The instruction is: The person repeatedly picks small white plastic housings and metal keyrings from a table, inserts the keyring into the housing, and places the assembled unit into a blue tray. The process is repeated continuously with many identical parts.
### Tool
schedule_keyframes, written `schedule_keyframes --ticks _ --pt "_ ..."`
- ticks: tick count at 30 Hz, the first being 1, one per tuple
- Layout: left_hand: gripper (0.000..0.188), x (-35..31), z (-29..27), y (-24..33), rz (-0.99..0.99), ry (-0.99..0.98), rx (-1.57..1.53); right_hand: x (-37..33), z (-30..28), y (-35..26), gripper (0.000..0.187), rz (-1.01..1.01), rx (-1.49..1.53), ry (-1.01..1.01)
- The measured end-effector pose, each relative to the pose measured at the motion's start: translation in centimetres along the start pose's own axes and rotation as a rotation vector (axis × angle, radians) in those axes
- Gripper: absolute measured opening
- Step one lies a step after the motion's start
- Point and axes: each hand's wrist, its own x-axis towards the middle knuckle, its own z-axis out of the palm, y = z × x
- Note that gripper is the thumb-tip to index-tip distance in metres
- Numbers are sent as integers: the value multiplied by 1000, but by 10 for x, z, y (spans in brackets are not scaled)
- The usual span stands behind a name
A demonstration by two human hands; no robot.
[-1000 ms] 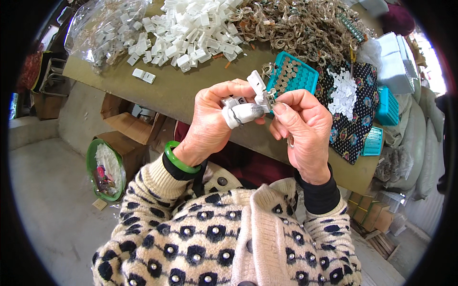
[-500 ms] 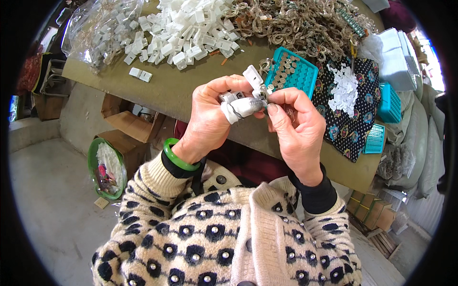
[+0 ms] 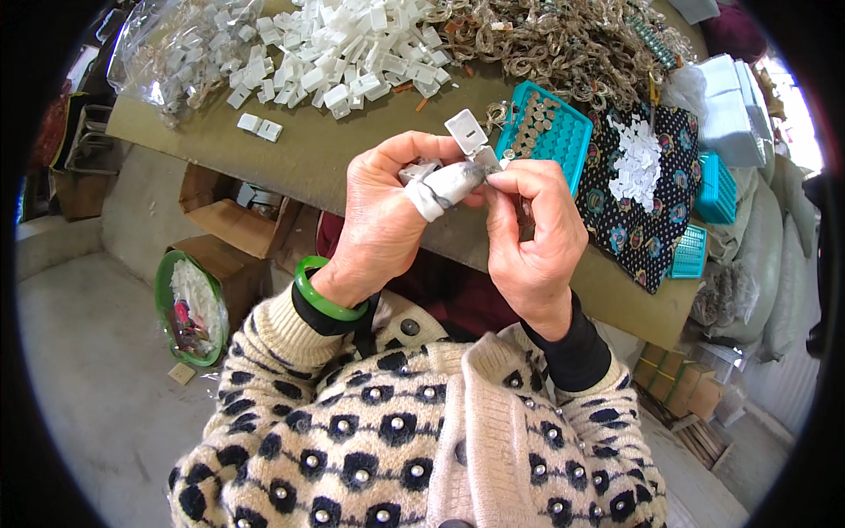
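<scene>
Over the near edge of the bench, a white case is being clamped by the left hand; beside it, the right hand is being pinched together, contents hidden.

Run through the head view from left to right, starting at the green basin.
Green basin, loose white plastic piece, left hand, right hand, heap of small flat white pieces, rightmost teal basket.

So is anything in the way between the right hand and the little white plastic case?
Nothing visible blocks the right hand: its fingers are right beside the white plastic case. The left hand holds it, and that hand's wrapped thumb covers part of it.
</scene>
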Motion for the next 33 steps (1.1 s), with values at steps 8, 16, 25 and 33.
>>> schedule_keyframes --ticks 8,16,25,33 --pt "21 -5 -2 1 95 94 138 -7 11 -5 23 59 -94 40" --pt "23 0 0 -2 880 116 922 -4 19 4 21 -179 -203 51" --pt "23 -7 -1 12 -152 73 -242 -4 12 -10 11 137 -77 -19" --pt "30 -6 0 11 -178 51 -210 -3 -1 -7 7 1002 1062 -56"
